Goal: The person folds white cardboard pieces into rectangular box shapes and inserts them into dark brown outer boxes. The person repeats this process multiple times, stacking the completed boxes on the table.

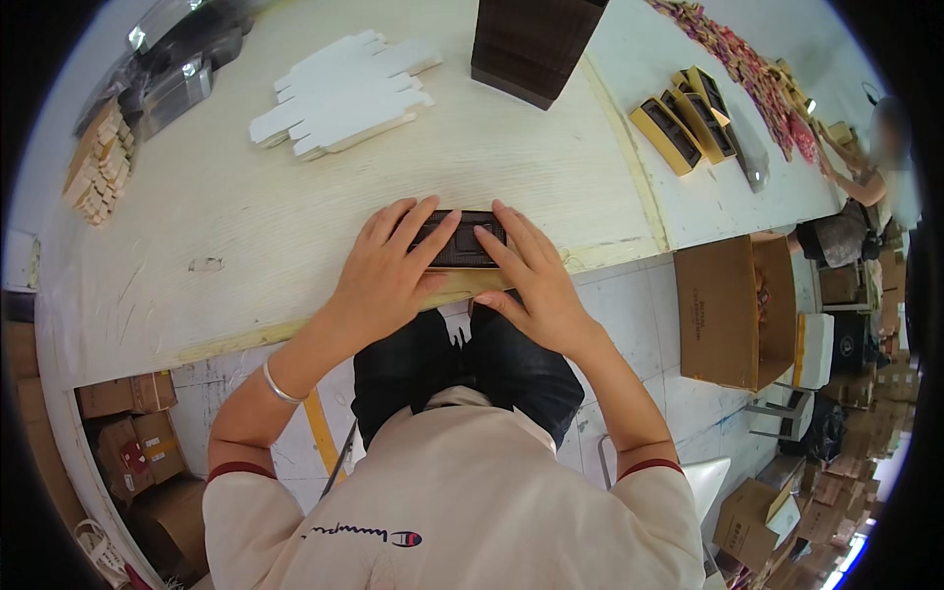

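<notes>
A black plastic tray (472, 239) with moulded hollows lies at the near edge of the table, with the gold side of a shallow box (460, 285) showing along its near side. Around the tray's left end is my left hand (385, 264), its fingers over the top and its thumb by the near gold side. From the other end my right hand (536, 285) grips it, fingertips on the tray and far rim, thumb low at the near side. My fingers hide both ends of the box.
Flat white card blanks (339, 93) lie stacked beyond my hands. A tall dark brown stack (536, 44) stands at the far middle. Gold boxes with black trays (688, 118) sit at right. Small pale pieces (103, 167) lie left. A large carton (733, 310) and another person (860, 187) are right.
</notes>
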Demonstrator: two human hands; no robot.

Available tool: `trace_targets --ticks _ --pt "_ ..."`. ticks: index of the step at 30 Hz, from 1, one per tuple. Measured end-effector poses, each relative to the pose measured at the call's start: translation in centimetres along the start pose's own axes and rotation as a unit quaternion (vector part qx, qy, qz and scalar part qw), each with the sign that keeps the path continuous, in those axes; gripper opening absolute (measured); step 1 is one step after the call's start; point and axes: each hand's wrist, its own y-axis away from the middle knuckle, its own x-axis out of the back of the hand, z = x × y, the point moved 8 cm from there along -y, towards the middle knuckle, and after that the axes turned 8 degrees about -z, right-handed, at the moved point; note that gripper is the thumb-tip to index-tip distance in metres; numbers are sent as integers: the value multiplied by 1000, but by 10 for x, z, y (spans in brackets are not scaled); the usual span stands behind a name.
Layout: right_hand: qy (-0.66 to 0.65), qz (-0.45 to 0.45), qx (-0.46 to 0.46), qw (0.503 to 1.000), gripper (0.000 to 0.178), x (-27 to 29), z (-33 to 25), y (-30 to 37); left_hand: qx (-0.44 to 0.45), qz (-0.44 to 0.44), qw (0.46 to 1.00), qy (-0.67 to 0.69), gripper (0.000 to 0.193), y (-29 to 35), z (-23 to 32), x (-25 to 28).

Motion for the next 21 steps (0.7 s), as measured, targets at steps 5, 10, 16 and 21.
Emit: trace_targets --ticks 5,10,16,21 --pt "-30 19 12 999 47 17 19 8 -16 148 986 78 68 14 10 51" --pt "11 173 -146 974 32 127 121 54 -268 183 762 561 51 74 40 139" --pt "291 152 -134 935 51 155 154 18 -455 41 612 645 42 91 92 206" --pt "138 45 82 986 52 35 54 -101 -397 -10 608 688 42 112 98 211"
